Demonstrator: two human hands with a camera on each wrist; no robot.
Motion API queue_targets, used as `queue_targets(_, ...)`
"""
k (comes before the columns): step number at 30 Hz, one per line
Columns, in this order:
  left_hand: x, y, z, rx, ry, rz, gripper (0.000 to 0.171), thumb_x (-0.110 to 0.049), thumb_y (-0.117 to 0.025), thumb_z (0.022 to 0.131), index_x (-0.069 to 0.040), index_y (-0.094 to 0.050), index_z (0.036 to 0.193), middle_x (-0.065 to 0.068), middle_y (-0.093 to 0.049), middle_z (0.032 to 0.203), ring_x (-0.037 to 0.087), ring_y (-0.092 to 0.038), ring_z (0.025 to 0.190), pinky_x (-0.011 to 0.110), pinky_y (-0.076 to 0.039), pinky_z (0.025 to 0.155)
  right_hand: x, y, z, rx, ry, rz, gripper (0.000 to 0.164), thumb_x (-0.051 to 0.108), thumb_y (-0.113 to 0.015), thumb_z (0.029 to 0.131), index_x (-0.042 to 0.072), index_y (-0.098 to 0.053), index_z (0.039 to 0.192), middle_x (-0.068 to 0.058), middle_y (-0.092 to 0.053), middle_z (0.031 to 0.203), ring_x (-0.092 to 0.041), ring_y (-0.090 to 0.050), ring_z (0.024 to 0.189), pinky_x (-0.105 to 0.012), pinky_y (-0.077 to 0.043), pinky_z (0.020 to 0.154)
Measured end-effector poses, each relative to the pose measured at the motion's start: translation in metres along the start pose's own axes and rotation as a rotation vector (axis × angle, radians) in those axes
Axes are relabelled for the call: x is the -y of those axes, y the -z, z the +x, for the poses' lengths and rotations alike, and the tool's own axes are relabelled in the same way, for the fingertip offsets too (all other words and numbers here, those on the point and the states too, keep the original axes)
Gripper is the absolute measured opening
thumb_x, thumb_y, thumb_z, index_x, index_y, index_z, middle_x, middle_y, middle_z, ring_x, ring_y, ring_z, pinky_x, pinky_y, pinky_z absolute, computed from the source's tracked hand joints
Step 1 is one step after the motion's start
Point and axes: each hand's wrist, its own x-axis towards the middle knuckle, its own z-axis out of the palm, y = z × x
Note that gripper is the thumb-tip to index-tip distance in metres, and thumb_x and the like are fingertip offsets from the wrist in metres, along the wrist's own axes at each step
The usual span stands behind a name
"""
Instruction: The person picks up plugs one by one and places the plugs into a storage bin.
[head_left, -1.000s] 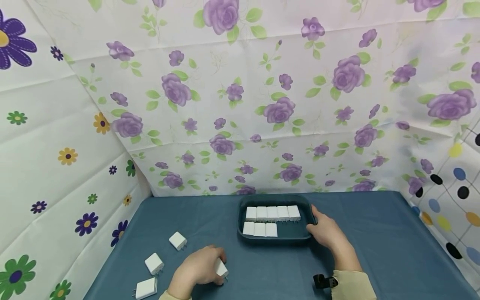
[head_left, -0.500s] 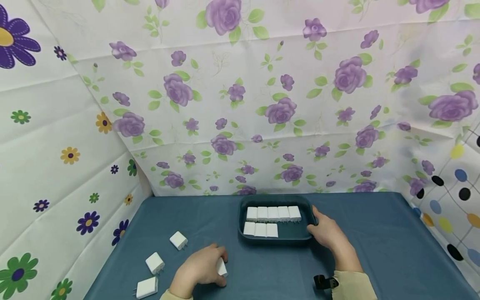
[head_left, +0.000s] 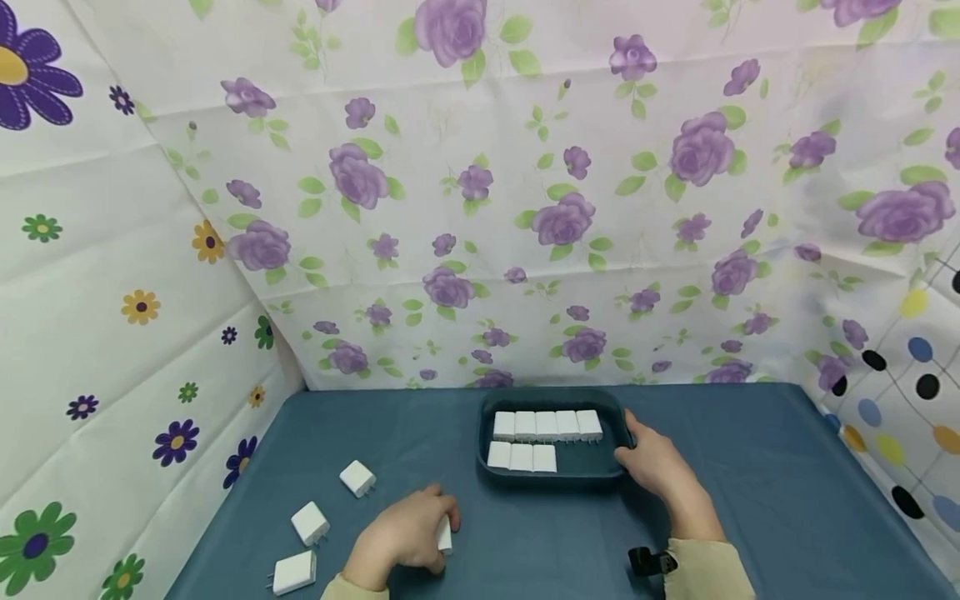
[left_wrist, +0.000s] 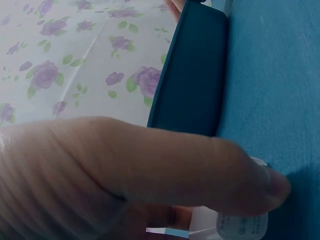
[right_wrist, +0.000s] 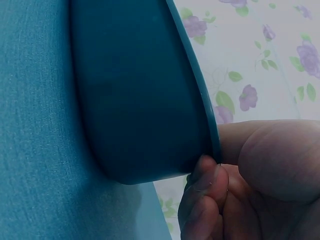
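Observation:
In the head view my left hand (head_left: 405, 531) grips a white plug charger (head_left: 445, 535) close to the table, left of and in front of the tray. The left wrist view has the thumb across the charger's face (left_wrist: 243, 226), with small print showing on it. My right hand (head_left: 660, 467) holds the right end of the dark teal tray (head_left: 558, 481), thumb and fingers pinching its rim (right_wrist: 206, 107) in the right wrist view. Inside the tray several white chargers (head_left: 546, 426) stand in a back row. Three more chargers (head_left: 521, 457) form a front row at the left.
Three loose white chargers lie on the left of the blue-covered table (head_left: 540, 550): one farther back (head_left: 357, 478), a middle charger (head_left: 310, 523) and a near charger (head_left: 293, 572). A flowered cloth wall (head_left: 510, 208) rises behind the table, with patterned cloths on both sides.
The charger in my left hand has turned slightly, and less of it shows past the fingers. My right hand and the tray keep their places.

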Motion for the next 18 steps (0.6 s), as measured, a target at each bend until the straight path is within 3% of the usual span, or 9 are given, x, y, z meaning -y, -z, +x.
queue_targets(18,0.0066,0.0014,0.0019,0.007,0.014,-0.075,0.044,-0.010,-0.089,0.053,-0.027,-0.065,0.086,-0.003,-0.048,0.088,0.018,-0.049,0.069,0.032,-0.046,0.058,0.0014,-0.0001,0.0051,0.013,-0.008,0.004,0.078,0.017,-0.047,0.095,0.007,-0.006,0.160,-0.037,-0.026,0.150,-0.012,-0.027,0.041,-0.032,-0.034,0.044)
